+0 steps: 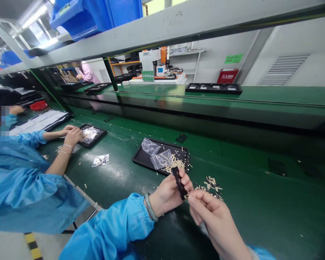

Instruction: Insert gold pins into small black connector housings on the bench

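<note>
Head view: black part above the bench, near the tray.
Left hand grips it; right hand pinches at its lower end, on what I cannot tell. Fine fingertip work seems in hand; next move likely needs steadiness.

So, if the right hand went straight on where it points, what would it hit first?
Probably the black piece in the left hand; the right hand looks very close to its lower end, though depth is unclear.
</note>
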Demonstrator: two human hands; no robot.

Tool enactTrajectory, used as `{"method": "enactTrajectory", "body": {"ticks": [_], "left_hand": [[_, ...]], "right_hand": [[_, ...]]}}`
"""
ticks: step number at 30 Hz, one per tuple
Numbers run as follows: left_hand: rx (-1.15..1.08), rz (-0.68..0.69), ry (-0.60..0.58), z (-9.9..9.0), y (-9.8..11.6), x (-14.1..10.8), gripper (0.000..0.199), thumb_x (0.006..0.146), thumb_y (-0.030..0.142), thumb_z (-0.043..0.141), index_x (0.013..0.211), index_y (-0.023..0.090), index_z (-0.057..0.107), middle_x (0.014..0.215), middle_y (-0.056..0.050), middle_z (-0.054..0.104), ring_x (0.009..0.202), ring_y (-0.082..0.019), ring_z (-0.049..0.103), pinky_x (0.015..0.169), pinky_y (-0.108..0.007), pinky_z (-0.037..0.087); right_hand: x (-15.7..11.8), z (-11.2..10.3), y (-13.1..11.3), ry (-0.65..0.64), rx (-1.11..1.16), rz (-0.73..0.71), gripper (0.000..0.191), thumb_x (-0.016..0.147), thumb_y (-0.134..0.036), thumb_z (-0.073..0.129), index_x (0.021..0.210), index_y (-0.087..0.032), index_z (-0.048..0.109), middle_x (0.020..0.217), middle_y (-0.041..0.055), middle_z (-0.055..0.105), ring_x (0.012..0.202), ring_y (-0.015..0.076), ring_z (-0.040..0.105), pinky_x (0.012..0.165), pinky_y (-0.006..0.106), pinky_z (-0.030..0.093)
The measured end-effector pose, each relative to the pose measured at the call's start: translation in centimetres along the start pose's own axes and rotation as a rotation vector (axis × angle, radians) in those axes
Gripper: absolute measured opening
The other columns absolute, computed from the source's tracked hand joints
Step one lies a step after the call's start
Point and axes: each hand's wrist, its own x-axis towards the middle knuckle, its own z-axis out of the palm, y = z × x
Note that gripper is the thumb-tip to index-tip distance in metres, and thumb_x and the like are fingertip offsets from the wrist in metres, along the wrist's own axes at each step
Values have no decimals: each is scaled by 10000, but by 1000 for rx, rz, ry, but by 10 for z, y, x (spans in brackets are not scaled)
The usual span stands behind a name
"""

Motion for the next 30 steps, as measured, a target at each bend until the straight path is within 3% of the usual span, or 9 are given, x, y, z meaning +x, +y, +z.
{"method": "enactTrajectory", "body": {"ticks": [16, 23, 30], "left_hand": [[54, 17, 44, 3, 1, 0, 279, 664, 142, 693, 721, 166, 421, 624, 40, 417, 572, -78, 429, 582, -211, 316], [61, 33, 30, 2, 0, -1, 277, 663, 140, 700, 715, 162, 428, 634, 36, 429, 580, -84, 438, 588, -224, 320], [74, 40, 56, 2, 0, 0, 321, 641, 189, 731, 709, 171, 417, 618, 44, 411, 566, -83, 420, 590, -230, 321]], "right_hand": [[1, 3, 7, 18, -34, -10, 343, 783, -484, 567, 633, -179, 514, 439, -63, 391, 420, 81, 353, 449, 228, 280], [-4, 7, 5, 125, -105, -60, 339, 773, -490, 570, 648, -176, 548, 457, -57, 393, 440, 86, 354, 456, 227, 274], [-4, 9, 3, 145, -119, -69, 343, 766, -501, 570, 628, -188, 534, 452, -54, 395, 427, 90, 355, 439, 227, 284]]}}
